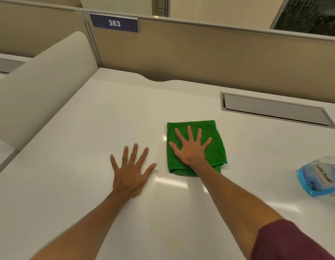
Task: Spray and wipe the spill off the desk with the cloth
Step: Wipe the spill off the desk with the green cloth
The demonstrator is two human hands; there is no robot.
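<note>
A folded green cloth [217,151] lies flat on the white desk [88,128], right of centre. My right hand [191,147] presses on it, palm down, fingers spread. My left hand [132,166] rests flat on the bare desk just left of the cloth, fingers apart, holding nothing. A blue spray bottle [320,179] lies at the right edge of view, apart from both hands. The desk surface shines with glare near the cloth; I see no distinct spill.
A recessed grey cable tray [273,109] is set into the desk at the back right. A beige partition [200,51] with a "383" sign [114,23] closes off the back. A rounded cream divider [41,81] borders the left side.
</note>
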